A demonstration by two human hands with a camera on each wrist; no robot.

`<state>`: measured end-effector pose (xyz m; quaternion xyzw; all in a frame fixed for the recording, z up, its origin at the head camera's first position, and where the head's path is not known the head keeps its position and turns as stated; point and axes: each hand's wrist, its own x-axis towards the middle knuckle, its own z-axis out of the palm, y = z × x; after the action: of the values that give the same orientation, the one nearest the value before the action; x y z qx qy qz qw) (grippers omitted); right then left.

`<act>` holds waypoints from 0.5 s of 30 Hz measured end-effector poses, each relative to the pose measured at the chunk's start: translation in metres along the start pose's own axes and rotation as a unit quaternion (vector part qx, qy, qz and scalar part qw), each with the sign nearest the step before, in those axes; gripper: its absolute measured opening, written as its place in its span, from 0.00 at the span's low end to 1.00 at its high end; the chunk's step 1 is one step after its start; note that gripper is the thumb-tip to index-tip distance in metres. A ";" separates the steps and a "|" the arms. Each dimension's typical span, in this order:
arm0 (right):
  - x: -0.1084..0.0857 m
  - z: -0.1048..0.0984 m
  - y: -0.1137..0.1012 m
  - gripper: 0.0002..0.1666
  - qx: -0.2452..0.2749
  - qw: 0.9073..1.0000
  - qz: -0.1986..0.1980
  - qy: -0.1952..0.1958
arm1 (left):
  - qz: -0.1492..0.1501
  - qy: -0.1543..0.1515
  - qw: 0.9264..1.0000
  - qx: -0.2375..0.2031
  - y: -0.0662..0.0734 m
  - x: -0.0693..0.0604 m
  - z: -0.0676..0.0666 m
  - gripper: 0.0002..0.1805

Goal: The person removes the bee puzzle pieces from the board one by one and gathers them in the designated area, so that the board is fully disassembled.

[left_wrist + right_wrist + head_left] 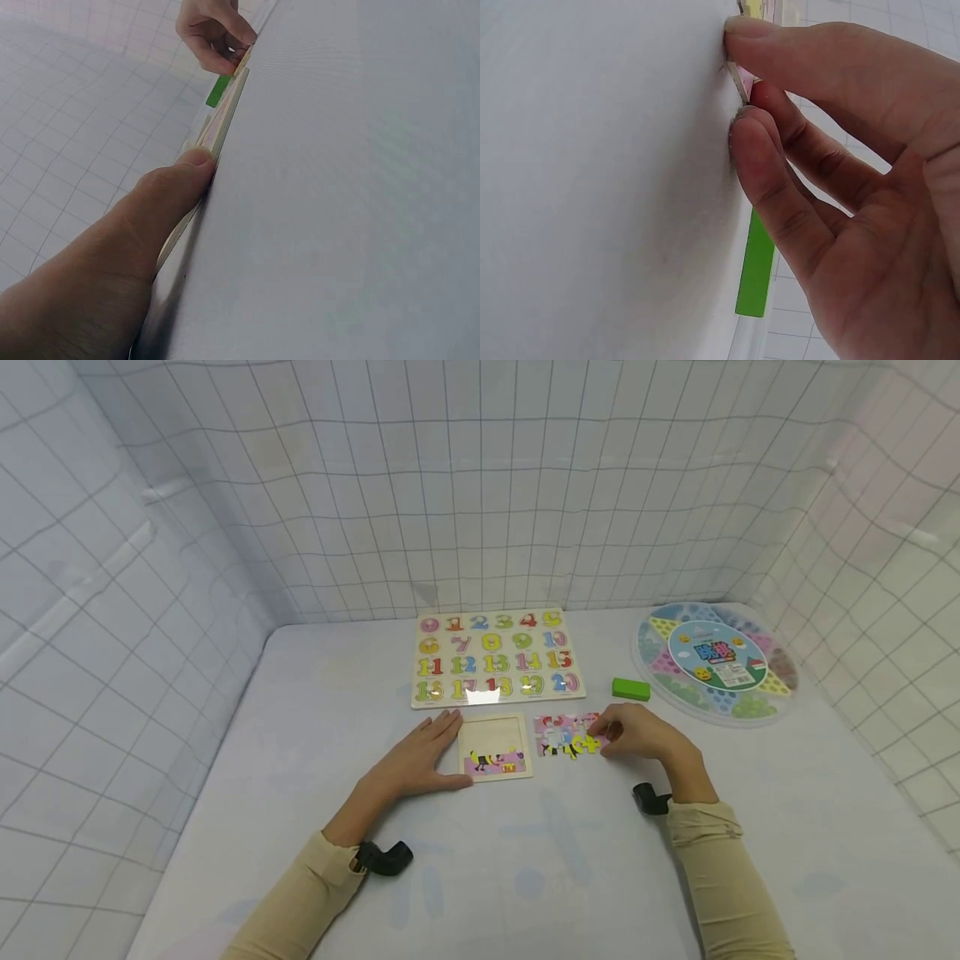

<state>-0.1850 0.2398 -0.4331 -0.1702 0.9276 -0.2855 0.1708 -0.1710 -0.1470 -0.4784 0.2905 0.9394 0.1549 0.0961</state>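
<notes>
A small square wooden puzzle tray (pixel 487 734) lies on the table, its lower part filled with pink-and-yellow picture pieces and its upper part bare wood. My left hand (pixel 416 762) rests at the tray's left side with fingers extended; the thumb (pixel 196 159) touches its near edge. To the right of the tray lies a cluster of joined jigsaw pieces (pixel 553 737) with pink, white and yellow print. At that cluster's right end my right hand (pixel 641 735) pinches a jigsaw piece (pixel 743 79) between thumb and fingers, which partly hide it.
Behind the tray lies a number puzzle board (pixel 487 662). A green block (pixel 631 689) sits beyond my right hand. Farther right is a round Chinese checkers set (pixel 716 702) in clear packaging. Grid-patterned cloth walls (pixel 480 527) enclose the back and sides of the table.
</notes>
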 end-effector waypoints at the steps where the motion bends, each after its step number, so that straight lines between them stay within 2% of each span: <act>1: 0.000 0.000 0.000 0.14 -0.002 1.000 -0.001 0.000 | 0.000 0.000 1.000 0.000 0.000 0.000 0.000 0.57; 15: 0.003 0.001 -0.004 0.19 0.010 1.000 0.015 0.002 | 0.003 -0.003 1.000 0.000 -0.001 0.000 0.000 0.57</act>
<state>-0.1861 0.2348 -0.4320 -0.1540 0.9275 -0.2922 0.1753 -0.1716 -0.1472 -0.4784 0.2933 0.9383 0.1547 0.0986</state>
